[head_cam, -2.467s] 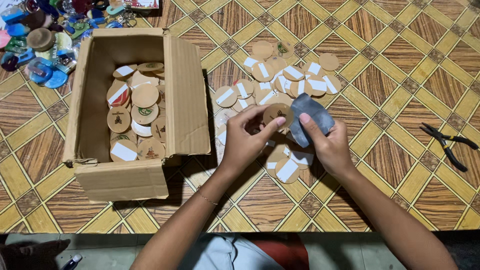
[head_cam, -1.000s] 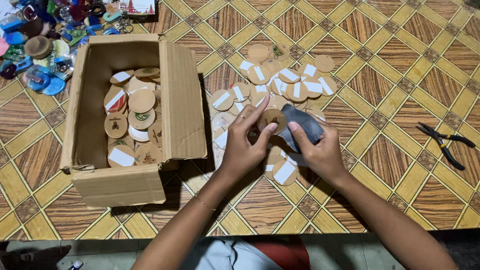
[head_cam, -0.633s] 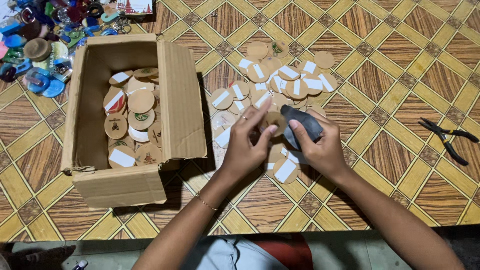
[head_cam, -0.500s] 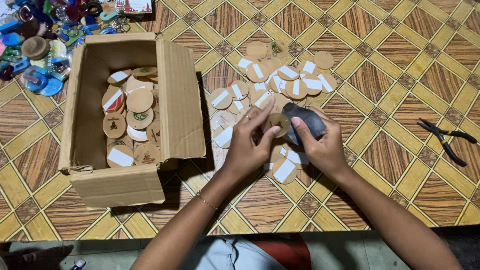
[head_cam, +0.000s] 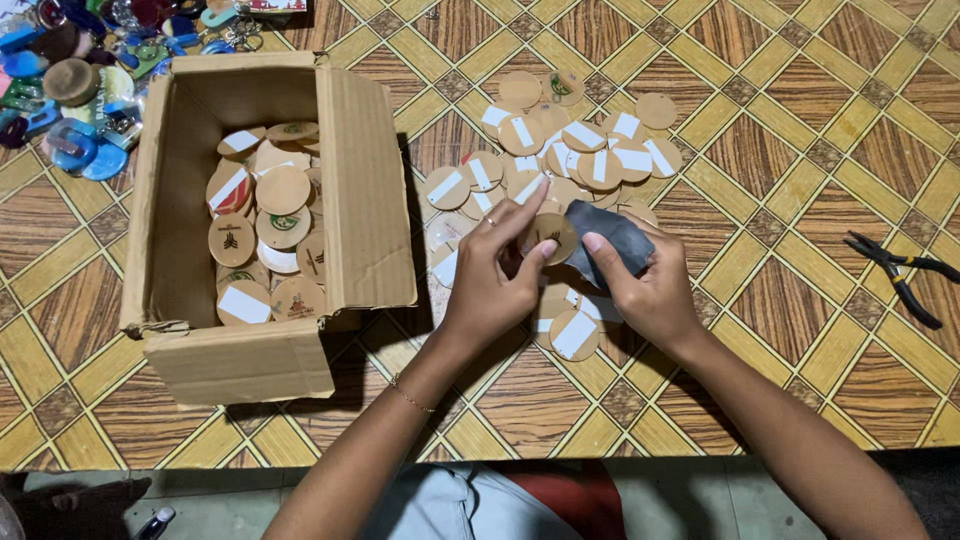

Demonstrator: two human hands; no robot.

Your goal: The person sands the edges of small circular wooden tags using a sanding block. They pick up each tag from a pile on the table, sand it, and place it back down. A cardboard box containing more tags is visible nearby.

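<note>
So from the head view I've got both hands meeting right around the middle of the frame. The left hand (head_cam: pixel 490 285) has its fingers (head_cam: pixel 527 205) pinched on a round wooden disc (head_cam: pixel 552 232), thumb on the front face and index stretched over the top edge, held just above the floor. The right hand (head_cam: pixel 650 290) sits right beside it, fingers (head_cam: pixel 597 243) closed around a small dark grey sheet (head_cam: pixel 610 240) that looks like sandpaper, though I can't tell for sure; it's touching the right edge of the disc. Under and behind the hands there's a loose pile of discs (head_cam: pixel 570 150) spread across the center to upper middle of the frame, most with a white strip across them, a few plain. One more white-strip disc (head_cam: pixel 575 335) lies just below the hands. On the left side of the frame there's an open cardboard box (head_cam: pixel 240 360) with more of the same discs (head_cam: pixel 265 235) heaped inside, some showing little printed marks, some with the white strip. Everything sits on a patterned floor (head_cam: pixel 800 150) with a yellow and brown woven-looking diamond design. Far right, well apart from the hands, a pair of black pliers (head_cam: pixel 900 275) lies on that floor. Upper left corner has a jumble of colourful small items (head_cam: pixel 70 80), blue, green, pink, too cluttered to sort out.
</note>
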